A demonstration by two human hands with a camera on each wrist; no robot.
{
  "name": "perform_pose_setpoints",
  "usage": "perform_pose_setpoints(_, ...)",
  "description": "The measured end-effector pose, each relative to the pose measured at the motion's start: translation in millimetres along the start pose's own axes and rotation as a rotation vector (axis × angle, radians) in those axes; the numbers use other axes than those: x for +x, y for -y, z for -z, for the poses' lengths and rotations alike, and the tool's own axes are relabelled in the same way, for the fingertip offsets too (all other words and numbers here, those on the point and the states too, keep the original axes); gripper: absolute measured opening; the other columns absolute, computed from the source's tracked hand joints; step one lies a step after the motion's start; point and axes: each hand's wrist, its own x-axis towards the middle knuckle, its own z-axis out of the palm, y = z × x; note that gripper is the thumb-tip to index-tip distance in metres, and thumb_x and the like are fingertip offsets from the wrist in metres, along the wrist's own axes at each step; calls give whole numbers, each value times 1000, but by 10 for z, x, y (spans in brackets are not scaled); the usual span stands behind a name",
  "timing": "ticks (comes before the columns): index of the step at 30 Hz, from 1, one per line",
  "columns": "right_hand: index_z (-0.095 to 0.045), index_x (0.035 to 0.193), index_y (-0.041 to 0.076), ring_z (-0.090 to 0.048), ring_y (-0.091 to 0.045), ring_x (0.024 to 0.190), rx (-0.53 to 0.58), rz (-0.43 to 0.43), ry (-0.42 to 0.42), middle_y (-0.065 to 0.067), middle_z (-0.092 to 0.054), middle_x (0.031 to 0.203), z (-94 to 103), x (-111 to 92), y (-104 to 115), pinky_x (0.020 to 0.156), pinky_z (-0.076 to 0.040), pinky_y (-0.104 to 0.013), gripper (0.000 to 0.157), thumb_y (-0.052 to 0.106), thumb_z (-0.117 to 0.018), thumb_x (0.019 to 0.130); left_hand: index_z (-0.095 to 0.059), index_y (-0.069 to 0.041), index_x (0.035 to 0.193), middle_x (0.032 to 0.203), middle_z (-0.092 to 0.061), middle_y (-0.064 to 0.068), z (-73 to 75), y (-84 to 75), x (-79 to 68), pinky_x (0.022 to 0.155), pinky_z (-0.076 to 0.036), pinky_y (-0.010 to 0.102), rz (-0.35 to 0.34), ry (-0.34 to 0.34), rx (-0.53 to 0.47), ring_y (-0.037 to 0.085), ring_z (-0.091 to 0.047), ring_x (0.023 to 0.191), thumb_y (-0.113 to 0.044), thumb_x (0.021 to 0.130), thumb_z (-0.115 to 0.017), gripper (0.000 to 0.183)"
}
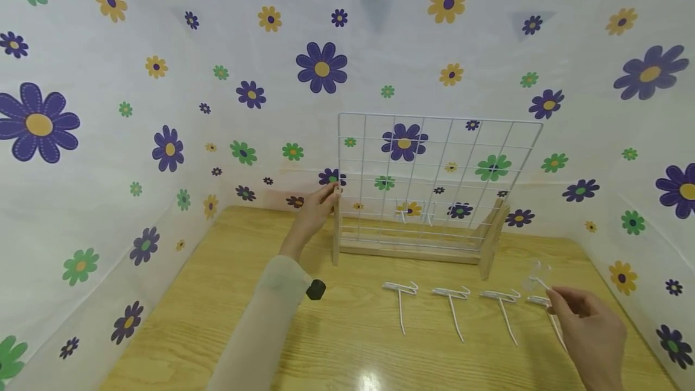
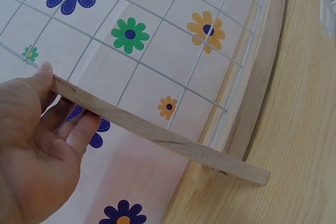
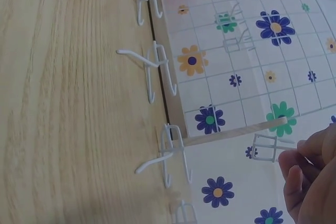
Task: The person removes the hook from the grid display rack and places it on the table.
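Note:
A white wire grid panel (image 1: 434,117) stands upright at the back of the table in a wooden stand. My left hand (image 1: 315,213) holds the stand's left wooden post (image 2: 157,132) near its top, thumb on one side and fingertips on the other. At the right, my right hand (image 1: 592,324) pinches a white wire hook (image 3: 274,148) by its prong, the hook's frame pointing away from the fingers. Several more white hooks (image 1: 449,293) lie in a row on the table before the stand. Two hooks (image 1: 429,213) hang on the grid's lower middle part.
The wood-grain table (image 1: 336,330) meets a white cloth backdrop (image 1: 293,119) printed with flowers at the back and both sides. The stand's right post (image 1: 491,243) slants near the right hand. On the left sleeve's cuff sits a small black object (image 1: 316,289).

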Motion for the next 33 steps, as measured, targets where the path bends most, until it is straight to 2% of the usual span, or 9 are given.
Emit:
perform_pose_setpoints(3,-74,100,-4,-62,5,59,5,-63,36,15,-70,67,14,-19,-31,56,-46,-6,16,11,-76,95,-42,-17,159,156,-48,13,13,-13,-6,111,-48,44,5,4,0,32,-50,140,-34,112,-48,51)
perform_pose_setpoints(7,-75,99,2,-64,2,60,17,-173,84,19,-68,67,41,-52,-105,53,-50,-11,16,18,-75,96,-41,-17,160,157,-47,13,12,-9,-20,111,-48,43,18,11,0,31,-49,141,-34,112,-48,52)
perform_pose_setpoints(11,-76,91,16,-65,0,60,75,-259,96,23,-67,66,57,-66,-160,50,-51,-15,7,21,-77,95,-41,-18,160,156,-48,12,12,-5,-22,111,-48,43,18,4,-2,31,-50,140,-34,111,-49,52)
perform_pose_setpoints(14,-77,87,18,-65,-2,59,111,-272,110,21,-69,67,69,-85,-196,49,-51,-16,8,21,-78,95,-42,-18,160,156,-49,12,15,-12,-16,111,-48,43,18,4,-4,31,-51,139,-35,111,-49,51)
perform_pose_setpoints(17,-78,86,16,-65,-5,58,106,-280,123,17,-70,66,75,-94,-249,49,-52,-17,10,21,-78,95,-42,-19,160,156,-50,11,15,-26,-10,111,-48,43,24,7,-2,31,-51,139,-35,111,-48,51)
perform_pose_setpoints(20,-78,86,15,-65,-6,59,65,-311,143,16,-70,66,79,-96,-303,50,-53,-18,13,24,-78,96,-42,-18,159,156,-49,12,10,-38,-13,111,-48,43,26,3,-2,31,-51,139,-35,111,-48,51)
perform_pose_setpoints(26,-78,97,7,-67,-5,62,3,-368,191,18,-71,68,85,-114,-359,53,-55,-22,29,36,-76,96,-42,-16,159,155,-50,14,5,-49,-17,110,-49,43,18,2,-1,32,-52,138,-32,112,-48,51)
perform_pose_setpoints(33,-80,89,20,-66,-13,61,12,-409,241,14,-72,68,112,-123,-428,54,-54,-24,22,40,-76,95,-43,-16,159,157,-48,14,2,-57,-10,111,-48,43,20,-1,-11,32,-51,139,-33,112,-48,50)
